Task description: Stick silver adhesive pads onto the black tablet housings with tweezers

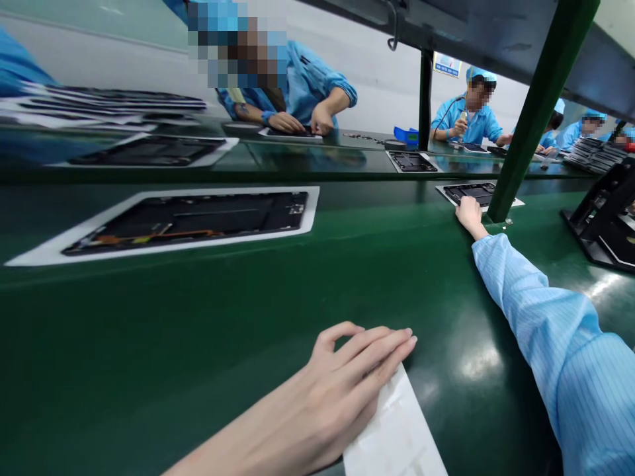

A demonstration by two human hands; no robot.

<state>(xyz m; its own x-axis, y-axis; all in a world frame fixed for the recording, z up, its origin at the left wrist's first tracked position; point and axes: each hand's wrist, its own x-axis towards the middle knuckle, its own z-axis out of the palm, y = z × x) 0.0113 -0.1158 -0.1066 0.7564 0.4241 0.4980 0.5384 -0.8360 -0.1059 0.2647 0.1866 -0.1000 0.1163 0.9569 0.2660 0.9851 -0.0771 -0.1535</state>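
Note:
My left hand [347, 390] is palm down with its fingers stretched out and close together. It lies over the top of a white sheet [397, 430] at the bottom of the view; its thumb is hidden. My right hand [469, 215], at the end of a light blue sleeve, reaches far forward. Its curled fingers are on the near edge of a black tablet housing [479, 192] that lies on white paper beside a green post; the fingertips are partly hidden. Another open tablet housing [208, 218], with an orange flex cable inside, lies on white paper at the left.
A green post [540, 112] rises beside my right hand. A black stand [605, 218] is at the right. Across the green bench [248, 297], co-workers [307, 86] in blue handle parts. More housings [411, 161], a blue bin [407, 137] and stacked sheets [114, 106] lie there.

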